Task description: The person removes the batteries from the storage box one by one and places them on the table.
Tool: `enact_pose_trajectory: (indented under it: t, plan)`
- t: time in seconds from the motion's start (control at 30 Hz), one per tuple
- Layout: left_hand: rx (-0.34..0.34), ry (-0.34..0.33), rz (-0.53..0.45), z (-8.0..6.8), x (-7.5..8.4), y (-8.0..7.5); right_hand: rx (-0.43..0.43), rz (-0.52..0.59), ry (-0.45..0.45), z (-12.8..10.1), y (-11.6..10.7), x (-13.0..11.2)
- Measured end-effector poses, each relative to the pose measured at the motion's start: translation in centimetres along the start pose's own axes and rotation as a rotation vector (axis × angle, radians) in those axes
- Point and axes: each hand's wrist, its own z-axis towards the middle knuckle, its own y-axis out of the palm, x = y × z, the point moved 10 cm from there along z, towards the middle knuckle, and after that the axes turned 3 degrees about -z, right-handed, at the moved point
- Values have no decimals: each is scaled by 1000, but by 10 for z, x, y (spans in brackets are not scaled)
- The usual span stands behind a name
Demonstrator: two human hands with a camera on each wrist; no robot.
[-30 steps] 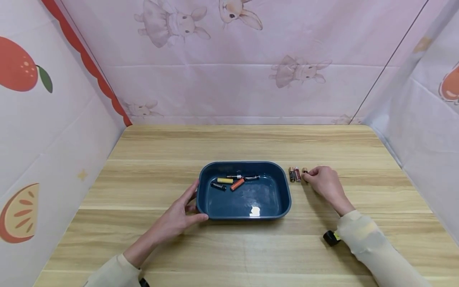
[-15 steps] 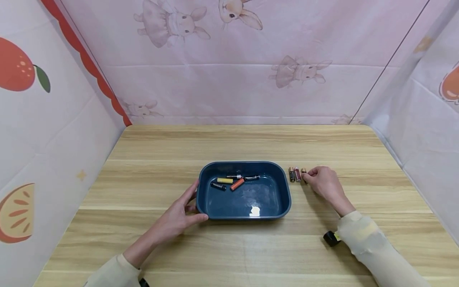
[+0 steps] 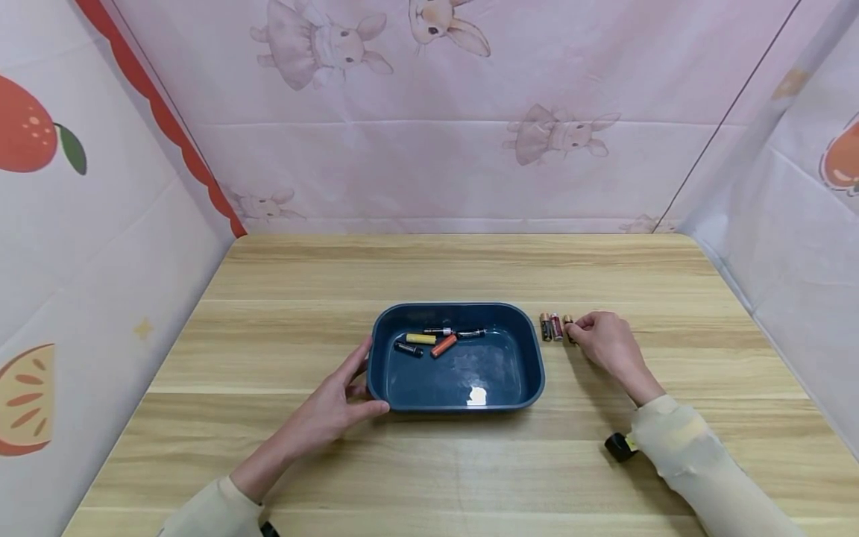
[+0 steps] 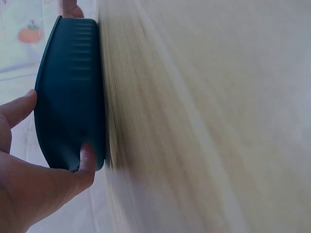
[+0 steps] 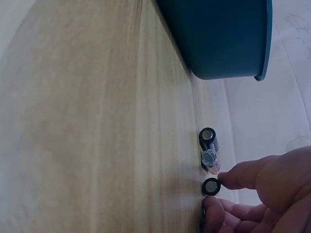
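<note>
A dark blue plastic box (image 3: pixel 456 409) stands on the table with several batteries lying inside, among them a yellow battery (image 3: pixel 420 338) and an orange battery (image 3: pixel 444 345). My left hand (image 3: pixel 329 403) holds its left end, thumb on the front wall near the corner and a finger at the rim. Right of the box, my right hand (image 3: pixel 607 347) pinches a black battery with a copper end (image 5: pixel 211 186) between thumb and fingers, standing lengthwise beside two others. Those are a black battery (image 3: pixel 546 327) and a dark red battery (image 3: pixel 556 327), side by side.
The wood-grain table (image 3: pixel 302 276) carries all of this. Printed cloth walls rise at its back (image 3: pixel 429 171) and both sides. A black strap piece (image 3: pixel 619 446) hangs at the right sleeve.
The battery in my right hand has shifted very slightly left, towards the two beside it, and shows a little more of its body. My left hand and the box have stayed put.
</note>
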Motion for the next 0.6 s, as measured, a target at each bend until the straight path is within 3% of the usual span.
enact_pose_trajectory:
  t: [0.37,0.47,0.6]
  plan:
    - [18,-26,13,0,-3,0,-8,23,9,-2,-6,-2]
    - [19,-33,8,1,-3,0,50,54,-14,-6,-19,-9]
    - [10,-27,-3,1,-2,1,170,132,-142,-15,-41,-37]
